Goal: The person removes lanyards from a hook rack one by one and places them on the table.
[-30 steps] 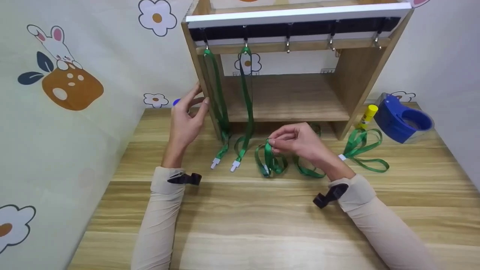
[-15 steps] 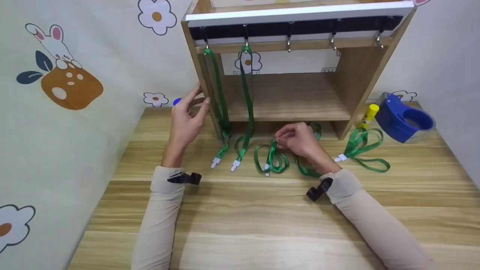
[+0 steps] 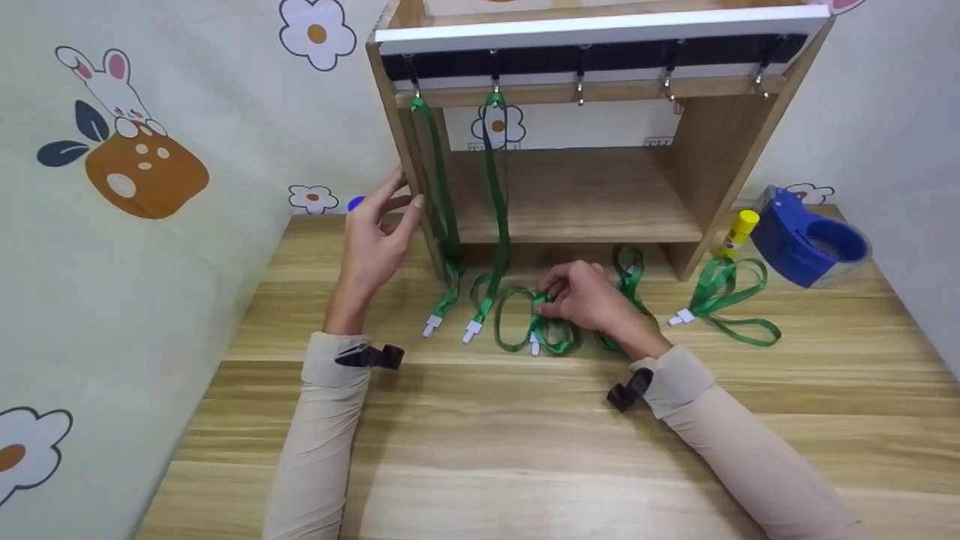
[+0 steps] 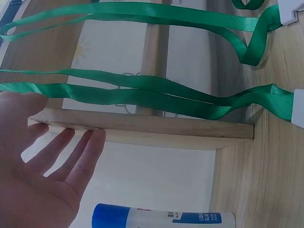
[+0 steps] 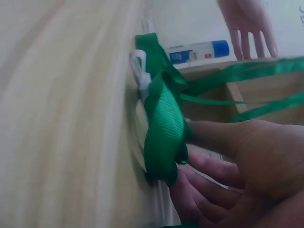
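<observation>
My right hand [image 3: 589,296] pinches a green lanyard [image 3: 559,346] that lies looped on the table in the head view, its white clip [image 3: 534,345] toward me. In the right wrist view, the thumb and fingers meet the lanyard's ribbon [image 5: 164,128] low over the wood. My left hand [image 3: 373,244] touches the left side of a wooden hook rack [image 3: 577,195]. The left wrist view has its straight fingers against the side panel [image 4: 180,130], thumb by the front edge. Two lanyards hang from the rack's left hooks: one outermost [image 3: 441,176], the other beside it [image 3: 493,187].
Three bare hooks, one of them the middle hook [image 3: 580,94], line the rack's right part. To the right lie a looped lanyard [image 3: 630,281] and another lanyard [image 3: 720,300], near a yellow glue stick [image 3: 740,231] and a blue tape dispenser [image 3: 795,236]. A blue-capped glue tube [image 4: 161,217] stands left of the rack.
Over the last half second my right hand has moved slightly left and toward me, and the lanyard's left loop has spread left. The left hand stays on the rack.
</observation>
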{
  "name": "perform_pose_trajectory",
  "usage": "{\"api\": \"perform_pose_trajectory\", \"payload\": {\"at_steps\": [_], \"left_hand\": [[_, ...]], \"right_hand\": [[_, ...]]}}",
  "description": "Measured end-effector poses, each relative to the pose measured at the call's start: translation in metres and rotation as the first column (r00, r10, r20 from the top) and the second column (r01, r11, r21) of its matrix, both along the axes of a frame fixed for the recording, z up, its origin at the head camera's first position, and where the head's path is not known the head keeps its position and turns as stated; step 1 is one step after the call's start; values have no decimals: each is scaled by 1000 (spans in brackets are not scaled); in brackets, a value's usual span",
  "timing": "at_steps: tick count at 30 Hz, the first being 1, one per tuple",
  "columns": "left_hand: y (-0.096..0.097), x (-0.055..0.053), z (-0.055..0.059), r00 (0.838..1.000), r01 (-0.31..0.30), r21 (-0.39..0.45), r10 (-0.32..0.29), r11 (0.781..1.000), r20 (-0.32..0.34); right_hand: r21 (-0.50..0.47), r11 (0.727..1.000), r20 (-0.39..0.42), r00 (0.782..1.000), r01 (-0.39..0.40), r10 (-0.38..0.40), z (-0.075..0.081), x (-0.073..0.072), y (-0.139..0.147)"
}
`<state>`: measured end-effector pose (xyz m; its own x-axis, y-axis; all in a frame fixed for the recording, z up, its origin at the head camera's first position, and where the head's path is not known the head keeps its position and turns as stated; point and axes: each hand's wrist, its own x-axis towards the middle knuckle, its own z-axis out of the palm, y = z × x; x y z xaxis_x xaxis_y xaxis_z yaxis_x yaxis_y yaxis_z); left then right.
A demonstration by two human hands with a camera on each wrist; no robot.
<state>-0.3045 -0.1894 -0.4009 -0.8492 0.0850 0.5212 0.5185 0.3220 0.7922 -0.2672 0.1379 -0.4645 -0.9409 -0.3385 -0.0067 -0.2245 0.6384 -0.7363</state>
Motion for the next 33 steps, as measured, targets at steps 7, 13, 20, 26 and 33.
{"api": "perform_pose_trajectory", "payload": {"at_steps": [7, 13, 20, 26, 33], "left_hand": [[0, 0, 1, 1000, 3, -9, -3, 1000, -6], [0, 1, 0, 1000, 4, -7, -4, 1000, 5], [-2, 2, -1, 1000, -1, 2, 1, 1000, -7], [-2, 2, -1, 1000, 4, 2, -4, 1000, -17], [-1, 3, 2, 1000, 12, -3, -12, 1000, 8]], "right_hand": [[44, 996, -61, 995, 83, -80, -4, -7, 11], [31, 983, -21, 984, 178, -178, -6, -15, 26], [31, 976, -24, 977, 214, -214, -1, -18, 35], [26, 976, -36, 976, 215, -214, 6, -14, 42], [24, 971, -43, 971, 237, -236, 25, 0, 75]]}}
